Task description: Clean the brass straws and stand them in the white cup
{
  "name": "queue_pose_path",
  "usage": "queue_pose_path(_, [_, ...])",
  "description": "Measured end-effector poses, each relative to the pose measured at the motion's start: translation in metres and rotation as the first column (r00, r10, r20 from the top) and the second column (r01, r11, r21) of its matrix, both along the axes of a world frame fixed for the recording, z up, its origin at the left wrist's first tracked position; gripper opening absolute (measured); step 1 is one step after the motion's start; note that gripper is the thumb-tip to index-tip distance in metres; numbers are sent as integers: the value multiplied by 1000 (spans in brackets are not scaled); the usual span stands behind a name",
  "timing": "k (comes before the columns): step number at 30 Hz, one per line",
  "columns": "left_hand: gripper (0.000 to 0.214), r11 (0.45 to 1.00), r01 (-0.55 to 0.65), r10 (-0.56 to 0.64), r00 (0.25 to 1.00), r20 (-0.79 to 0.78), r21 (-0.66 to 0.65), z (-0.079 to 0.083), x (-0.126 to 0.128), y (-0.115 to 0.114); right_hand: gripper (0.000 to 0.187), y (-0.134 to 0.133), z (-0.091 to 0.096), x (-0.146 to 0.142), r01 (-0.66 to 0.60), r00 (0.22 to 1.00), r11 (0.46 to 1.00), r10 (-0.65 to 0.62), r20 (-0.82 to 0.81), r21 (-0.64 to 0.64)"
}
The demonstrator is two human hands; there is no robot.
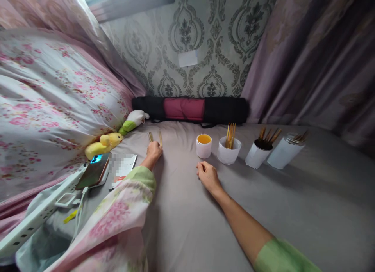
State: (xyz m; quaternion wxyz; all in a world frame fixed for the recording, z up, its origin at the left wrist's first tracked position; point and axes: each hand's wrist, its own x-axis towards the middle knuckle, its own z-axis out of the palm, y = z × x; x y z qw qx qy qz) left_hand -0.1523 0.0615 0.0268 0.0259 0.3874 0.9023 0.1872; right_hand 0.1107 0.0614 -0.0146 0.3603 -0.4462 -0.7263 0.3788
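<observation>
My left hand (154, 150) is closed low over the bed sheet. Two small groups of thin wooden sticks (150, 137) rise beyond its fingers, and the lower ends are hidden by the hand. My right hand (208, 175) lies on the sheet with its fingers curled in and no object showing from them. Just beyond it stands a white-wrapped cup (204, 149) with an orange-yellow inside. To the right is a wider white cup (227, 157) with several upright sticks (230, 136). Farther right, a white-wrapped can (256, 158) and a white-wrapped jar (283, 153) both lean and hold darker sticks.
At left lie a phone (93, 174), a partly blurred flat item (125, 166), a white power strip (35, 215) with a charger (66, 200), and plush toys (102, 145). A black and maroon roll (184, 109) lies along the patterned wall. Curtains (293, 57) hang at right.
</observation>
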Motion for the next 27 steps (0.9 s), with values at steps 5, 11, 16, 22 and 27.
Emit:
queue_pose_path(5, [26,999,2,-2,1000,-9,-46,-3,-4,6,29,0,-1,0,-2,1000,1000,2,-3,10])
queue_pose_path(11, [25,997,3,-2,1000,13,-76,-6,-6,10,29,1,-2,-1,6,1000,1000,-6,19,4])
queue_pose_path(16, [26,997,-15,17,1000,24,-78,-7,-6,13,30,1,-2,-2,2,999,1000,-2,34,8])
queue_pose_path(22, [25,996,-33,36,999,36,-78,-6,-5,13,29,1,0,-2,10,999,1000,-10,53,-6])
queue_pose_path(27, [26,996,-45,49,998,43,-79,-6,-5,13,30,1,0,-3,9,998,1000,-8,58,-3])
